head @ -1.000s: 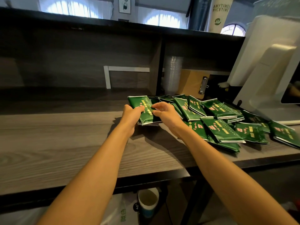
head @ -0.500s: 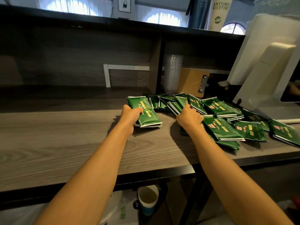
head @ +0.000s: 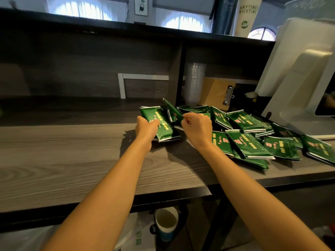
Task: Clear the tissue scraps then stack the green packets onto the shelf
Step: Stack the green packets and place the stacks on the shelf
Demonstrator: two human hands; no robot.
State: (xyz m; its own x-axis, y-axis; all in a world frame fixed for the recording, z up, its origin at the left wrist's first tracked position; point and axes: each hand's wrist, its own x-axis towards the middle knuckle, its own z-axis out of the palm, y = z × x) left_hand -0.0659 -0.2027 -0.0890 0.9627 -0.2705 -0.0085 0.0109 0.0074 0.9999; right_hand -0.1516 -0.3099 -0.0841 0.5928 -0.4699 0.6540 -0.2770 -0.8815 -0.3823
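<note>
Two hands work toward the back of the grey wood counter (head: 72, 160). The left hand (head: 146, 127) has its fingers curled round the near left edge of a small stack (head: 165, 129) of green packets and holds it flat on the counter. The right hand (head: 197, 129) pinches a single packet (head: 172, 109) between thumb and fingers — it tilts up edge-on, its far end raised above the stack's right side. Just right of that hand lies a loose heap (head: 250, 142) of more green packets, overlapping at all angles and spreading toward a white machine (head: 299, 69). Behind the heap stand a clipboard (head: 215, 93) and a column of clear cups (head: 195, 82) — both in the shelf recess
</note>
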